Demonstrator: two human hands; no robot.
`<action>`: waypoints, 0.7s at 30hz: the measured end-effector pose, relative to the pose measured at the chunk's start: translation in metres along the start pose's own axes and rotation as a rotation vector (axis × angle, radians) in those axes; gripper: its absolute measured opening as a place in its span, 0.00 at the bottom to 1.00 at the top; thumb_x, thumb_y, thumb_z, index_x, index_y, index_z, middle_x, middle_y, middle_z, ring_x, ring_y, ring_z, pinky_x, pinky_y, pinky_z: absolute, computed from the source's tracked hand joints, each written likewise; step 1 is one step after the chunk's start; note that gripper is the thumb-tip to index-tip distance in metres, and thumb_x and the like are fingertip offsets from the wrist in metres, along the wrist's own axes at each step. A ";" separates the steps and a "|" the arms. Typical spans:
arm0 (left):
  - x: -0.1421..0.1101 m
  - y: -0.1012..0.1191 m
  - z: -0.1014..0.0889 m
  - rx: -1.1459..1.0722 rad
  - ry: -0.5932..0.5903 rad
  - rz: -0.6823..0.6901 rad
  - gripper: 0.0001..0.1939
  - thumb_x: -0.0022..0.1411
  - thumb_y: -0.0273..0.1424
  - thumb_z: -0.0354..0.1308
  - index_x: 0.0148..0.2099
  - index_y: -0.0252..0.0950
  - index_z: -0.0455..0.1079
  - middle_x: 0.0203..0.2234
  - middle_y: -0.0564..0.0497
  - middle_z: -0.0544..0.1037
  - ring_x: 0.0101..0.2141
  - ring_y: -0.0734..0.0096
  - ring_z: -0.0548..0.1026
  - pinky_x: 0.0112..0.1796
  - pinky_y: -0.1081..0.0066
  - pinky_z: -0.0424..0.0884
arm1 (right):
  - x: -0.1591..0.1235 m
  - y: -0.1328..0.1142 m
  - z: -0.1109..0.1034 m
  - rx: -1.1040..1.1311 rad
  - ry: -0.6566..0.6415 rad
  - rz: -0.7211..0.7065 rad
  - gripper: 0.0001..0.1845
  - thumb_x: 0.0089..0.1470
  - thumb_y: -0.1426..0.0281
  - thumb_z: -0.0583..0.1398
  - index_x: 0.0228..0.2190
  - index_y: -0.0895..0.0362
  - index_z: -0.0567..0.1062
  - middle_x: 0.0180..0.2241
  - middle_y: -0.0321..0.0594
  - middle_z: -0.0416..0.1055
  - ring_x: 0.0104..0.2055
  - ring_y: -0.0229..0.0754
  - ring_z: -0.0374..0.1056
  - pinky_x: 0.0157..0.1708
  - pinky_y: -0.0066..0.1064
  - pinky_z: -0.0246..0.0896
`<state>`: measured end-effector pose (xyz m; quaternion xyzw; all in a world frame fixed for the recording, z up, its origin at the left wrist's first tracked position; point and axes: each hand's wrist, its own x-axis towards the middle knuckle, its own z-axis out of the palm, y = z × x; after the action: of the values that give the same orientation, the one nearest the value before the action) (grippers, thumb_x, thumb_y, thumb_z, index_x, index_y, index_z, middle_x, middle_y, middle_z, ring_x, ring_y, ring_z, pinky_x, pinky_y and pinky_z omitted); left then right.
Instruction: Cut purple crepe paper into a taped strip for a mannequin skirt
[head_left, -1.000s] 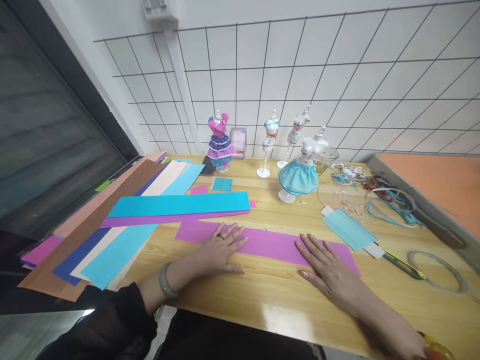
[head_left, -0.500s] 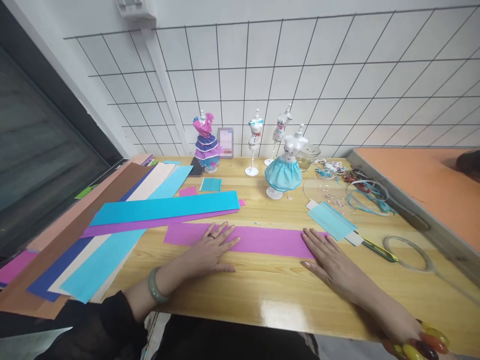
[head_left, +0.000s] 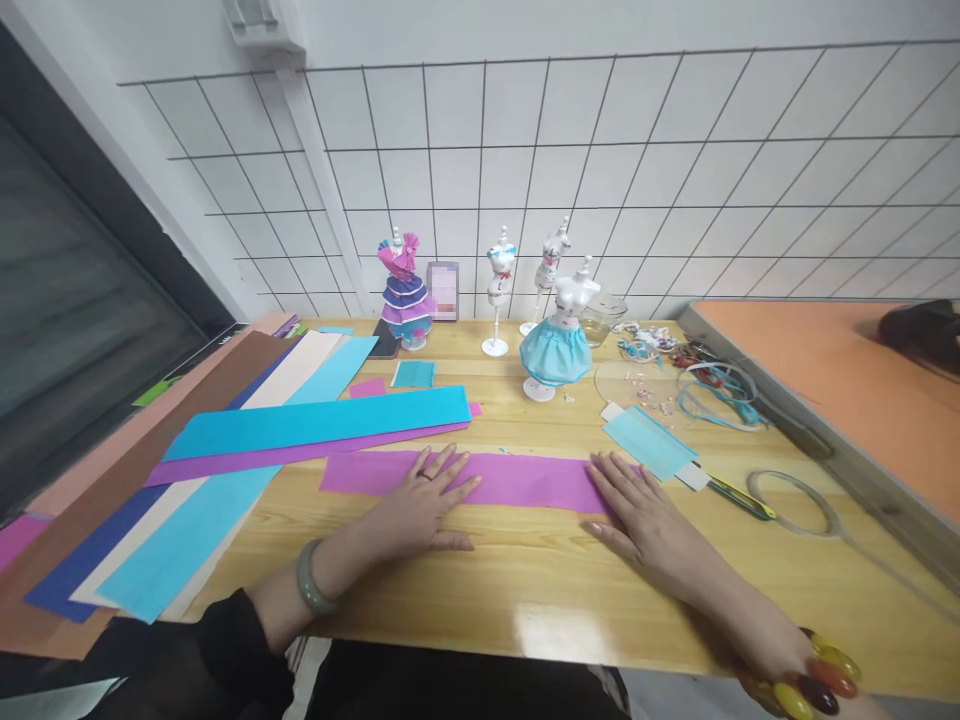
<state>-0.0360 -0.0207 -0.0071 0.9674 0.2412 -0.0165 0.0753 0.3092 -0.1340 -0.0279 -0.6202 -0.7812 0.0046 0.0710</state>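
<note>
A long purple strip of crepe paper [head_left: 517,478] lies flat across the wooden table [head_left: 570,590]. My left hand [head_left: 420,500] rests palm down on the strip's left part, fingers spread, a ring on one finger and a green bangle on the wrist. My right hand [head_left: 637,505] lies flat over the strip's right end, fingers stretched out, with a beaded bracelet at the wrist. Neither hand grips anything.
Long paper sheets in blue [head_left: 315,422], brown, cream and navy fan out at the left. Small dress-form mannequins [head_left: 556,335] stand at the back by a wire grid wall. A pale blue paper piece [head_left: 649,440], a craft knife [head_left: 739,495], ribbons and tape lie at the right.
My right hand has slid left along the purple strip, so it now covers the strip's right end. My left hand stays in place. The view has shifted slightly.
</note>
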 end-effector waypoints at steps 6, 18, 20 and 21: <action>0.001 -0.003 0.002 0.027 0.000 0.008 0.40 0.57 0.57 0.40 0.66 0.44 0.40 0.64 0.43 0.42 0.63 0.50 0.40 0.58 0.50 0.39 | 0.000 0.019 -0.005 0.052 0.010 0.036 0.32 0.58 0.54 0.46 0.60 0.55 0.57 0.62 0.46 0.51 0.64 0.50 0.44 0.60 0.50 0.41; 0.001 -0.006 -0.012 -0.033 -0.017 -0.021 0.39 0.57 0.57 0.42 0.65 0.44 0.44 0.65 0.43 0.42 0.63 0.47 0.40 0.58 0.48 0.40 | 0.011 0.113 -0.008 -0.091 0.249 0.512 0.30 0.55 0.56 0.46 0.47 0.63 0.71 0.44 0.56 0.72 0.46 0.59 0.66 0.42 0.47 0.60; -0.002 -0.011 -0.018 -0.061 0.012 -0.053 0.38 0.58 0.55 0.42 0.65 0.43 0.46 0.64 0.43 0.43 0.63 0.49 0.41 0.59 0.50 0.42 | 0.009 0.110 -0.007 -0.112 0.252 0.491 0.28 0.55 0.56 0.46 0.46 0.62 0.71 0.43 0.57 0.73 0.45 0.60 0.66 0.41 0.47 0.60; -0.002 -0.015 -0.021 -0.073 0.034 -0.080 0.37 0.59 0.54 0.43 0.65 0.43 0.46 0.64 0.44 0.45 0.63 0.50 0.42 0.59 0.52 0.44 | 0.009 0.109 -0.007 -0.133 0.265 0.468 0.27 0.56 0.57 0.46 0.46 0.61 0.71 0.44 0.57 0.72 0.46 0.60 0.66 0.41 0.47 0.60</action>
<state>-0.0451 -0.0058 0.0115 0.9538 0.2812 0.0055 0.1059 0.4132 -0.1010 -0.0306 -0.7824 -0.5991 -0.1114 0.1286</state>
